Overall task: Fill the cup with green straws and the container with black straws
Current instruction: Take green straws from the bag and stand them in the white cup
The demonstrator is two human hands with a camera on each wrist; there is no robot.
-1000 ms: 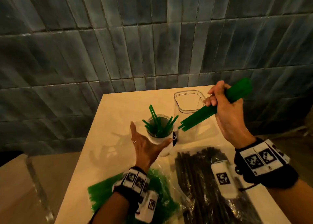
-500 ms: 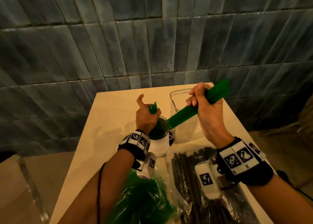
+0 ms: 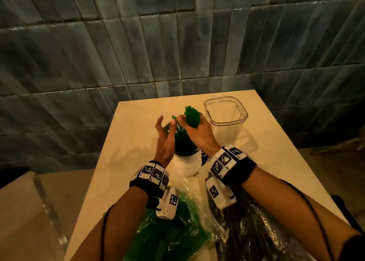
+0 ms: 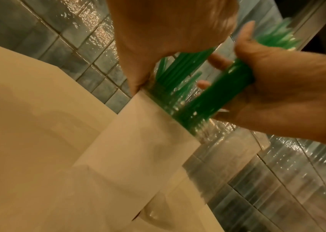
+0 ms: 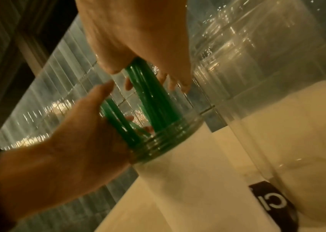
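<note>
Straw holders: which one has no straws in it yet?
The clear square container, standing right of the hands, has none. The white cup beside it already has green straws poking out.

dim warm yellowish light, wall of glossy grey-blue rectangular tiles (image 3: 138,43) set upright in rows, pale cream square-cornered tabletop (image 3: 276,142) pushed right up against it, tan floor (image 3: 29,211) off to the left, kinda murky corners

green straws (image 3: 192,116): bright green | cup (image 3: 187,165): white, black label | container (image 3: 226,112): clear | worktop (image 3: 136,142): cream | wall tiles (image 3: 138,43): grey-blue | wristbands (image 3: 153,175): black, white-and-black square markers | bagged straws (image 3: 252,231): black
</note>
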